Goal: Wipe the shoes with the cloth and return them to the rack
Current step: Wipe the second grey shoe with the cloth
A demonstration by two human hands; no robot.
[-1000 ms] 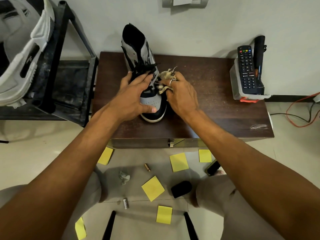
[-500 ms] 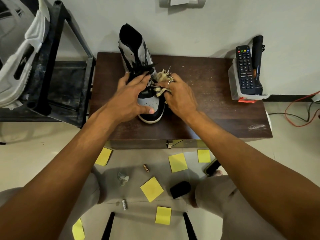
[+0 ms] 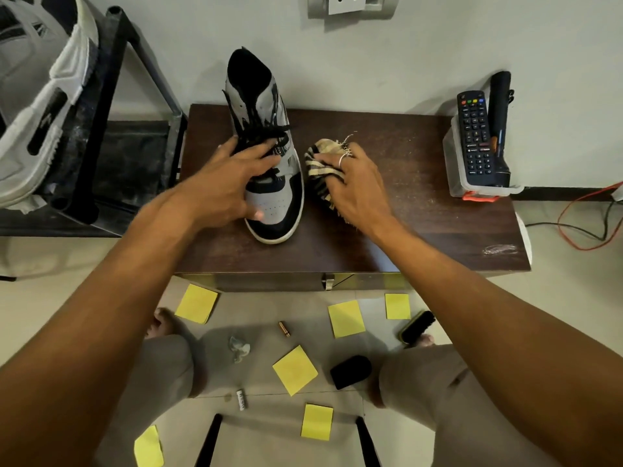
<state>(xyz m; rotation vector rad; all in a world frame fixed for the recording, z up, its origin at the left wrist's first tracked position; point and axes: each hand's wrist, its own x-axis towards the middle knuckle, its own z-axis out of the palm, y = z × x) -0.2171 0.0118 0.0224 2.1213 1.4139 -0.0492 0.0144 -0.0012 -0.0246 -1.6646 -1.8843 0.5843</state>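
Observation:
A grey, black and white high-top shoe (image 3: pixel 269 203) stands upright on the dark wooden table (image 3: pixel 404 237), toe toward me. My left hand (image 3: pixel 229 183) grips it across the laces and tongue, thumb on the toe box. My right hand (image 3: pixel 354 180) holds a striped beige and black cloth (image 3: pixel 320 163) just right of the shoe, on the tabletop and apart from the shoe's side. A black shoe rack (image 3: pixel 111 156) stands at the left, with a white and grey shoe (image 3: pixel 37 106) on it.
A clear tray (image 3: pixel 472 183) with a remote (image 3: pixel 475 136) and a black torch (image 3: pixel 500 126) sits at the table's right end. Yellow sticky notes (image 3: pixel 295 369), a shoe brush (image 3: pixel 416 326), a battery and small black items lie on the floor by my knees. Cables run at the far right.
My right hand has drawn the cloth away from the shoe's side, rightward onto the tabletop. My left hand keeps its grip on the shoe.

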